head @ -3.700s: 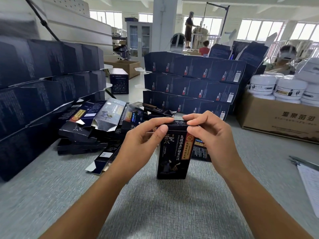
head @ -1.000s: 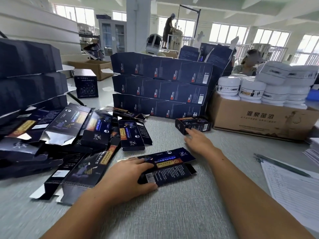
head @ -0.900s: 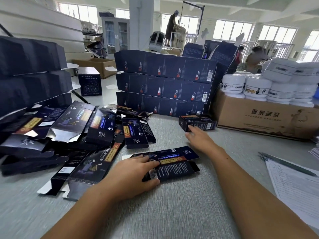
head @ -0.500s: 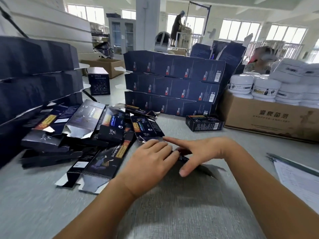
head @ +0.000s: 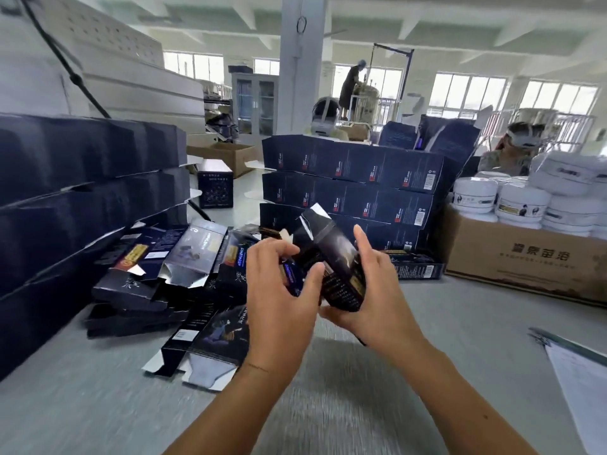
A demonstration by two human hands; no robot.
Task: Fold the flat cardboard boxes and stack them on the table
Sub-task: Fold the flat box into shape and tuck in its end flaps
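Head view: my left grip (head: 279,300) and right grip (head: 374,290) both curl round one dark box (head: 335,257), tilted above the bench (head: 328,405). I judge it light, thin card that creases easily, best held by its long edges, clear of the loose end flap (head: 313,214).

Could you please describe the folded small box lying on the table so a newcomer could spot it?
Start at the brown carton topped with white jars on the right. At its left corner, below the stacked dark blue cartons, lies the small dark box. Unlike the flat blanks heaped further left, it is folded up and alone.
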